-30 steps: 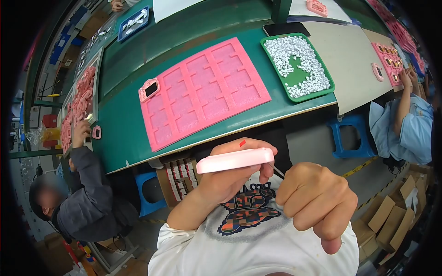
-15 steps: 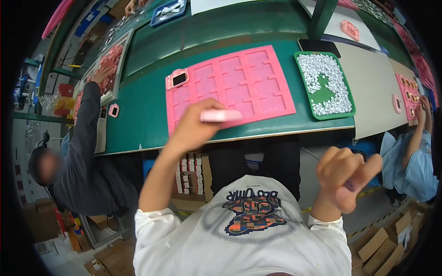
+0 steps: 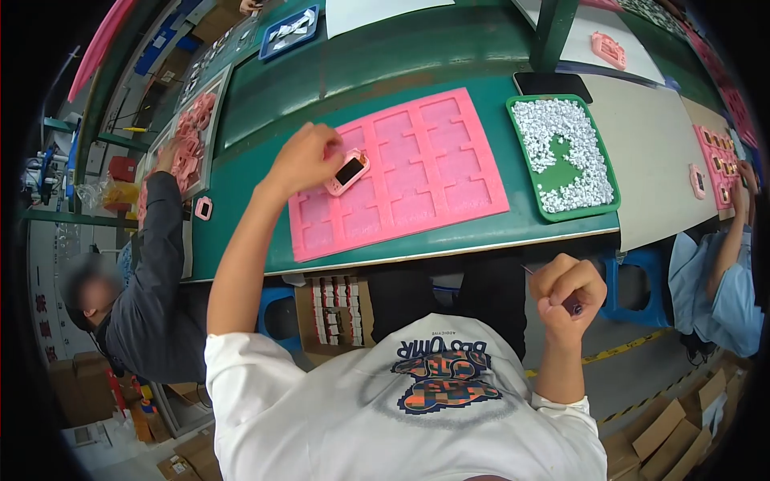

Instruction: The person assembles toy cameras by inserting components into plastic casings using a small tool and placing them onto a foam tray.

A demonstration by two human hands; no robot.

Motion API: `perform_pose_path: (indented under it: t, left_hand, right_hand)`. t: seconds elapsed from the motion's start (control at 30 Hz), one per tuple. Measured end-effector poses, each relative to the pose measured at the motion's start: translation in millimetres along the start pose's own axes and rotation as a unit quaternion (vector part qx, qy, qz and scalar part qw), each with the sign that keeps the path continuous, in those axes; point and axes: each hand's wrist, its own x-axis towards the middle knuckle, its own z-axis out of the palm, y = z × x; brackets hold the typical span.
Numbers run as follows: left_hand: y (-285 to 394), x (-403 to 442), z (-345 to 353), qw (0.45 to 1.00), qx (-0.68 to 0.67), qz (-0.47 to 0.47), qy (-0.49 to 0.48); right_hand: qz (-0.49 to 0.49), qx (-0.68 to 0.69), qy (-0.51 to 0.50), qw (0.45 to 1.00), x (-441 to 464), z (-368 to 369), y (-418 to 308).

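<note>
My left hand [image 3: 306, 163] is over the upper left of a pink tray [image 3: 491, 180] with several recessed pockets. Its fingers are closed at the edge of a pink handheld device [image 3: 348, 171] with a dark screen, which sits tilted above the pockets. The hand hides the tray's upper left corner. Held up off the table, near the person's right side, my right hand [image 3: 568, 295] is curled into a fist. A small dark end shows between its fingers, too little to name.
Right of the tray is a green tray [image 3: 616, 188] of small white pieces, with a black flat panel [image 3: 553, 85] behind it. A blue tray [image 3: 289, 34] stands at the back. Co-workers sit left and right; a pink device [image 3: 204, 208] lies toward the left.
My left hand has moved left and away, over the tray's upper left, and the device now shows its screen. My right hand has moved left, its fingers curled tighter. The view has shifted slightly.
</note>
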Motion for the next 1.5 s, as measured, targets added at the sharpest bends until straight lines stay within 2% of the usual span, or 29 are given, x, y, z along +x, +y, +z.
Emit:
perform_pose_path:
  t: [0.07, 0.23, 0.4, 0.47, 0.5, 0.57, 0.93, 1.07, 1.5]
  left_hand:
    - [15, -15, 8, 0.995, 0.094, -0.005, -0.012]
    - [21, -16, 13, 0.991, 0.097, -0.087, -0.042]
    - [19, -14, 15, 0.999, 0.018, -0.046, 0.01]
    - [20, -4, 3, 0.997, 0.041, 0.016, 0.064]
    - [19, 3, -4, 0.997, 0.039, 0.014, 0.064]
    - [12, 23, -15, 0.988, 0.132, 0.037, 0.069]
    - [-17, 46, 12, 0.993, 0.113, 0.033, 0.029]
    - [-21, 49, 13, 0.995, 0.08, 0.062, 0.016]
    - [-27, 41, 30, 0.996, 0.05, 0.056, 0.056]
  right_hand:
    - [0.029, 0.017, 0.023, 0.999, -4, 2, 3]
    - [0.016, -0.021, -0.023, 0.999, 2, 7, 12]
    - [0.019, -0.029, 0.003, 0.999, 0, 7, 16]
    - [0.021, -0.035, 0.004, 0.999, 0, 5, 19]
    - [0.021, -0.039, 0.001, 0.999, 0, 6, 19]
    - [0.018, -0.05, -0.009, 0.999, 2, 6, 21]
    - [0.001, -0.079, -0.037, 0.996, 0, 0, 21]
    - [0.001, -0.072, -0.038, 0.997, -1, 1, 21]
    - [-0.011, -0.055, -0.051, 0.997, -1, 3, 26]
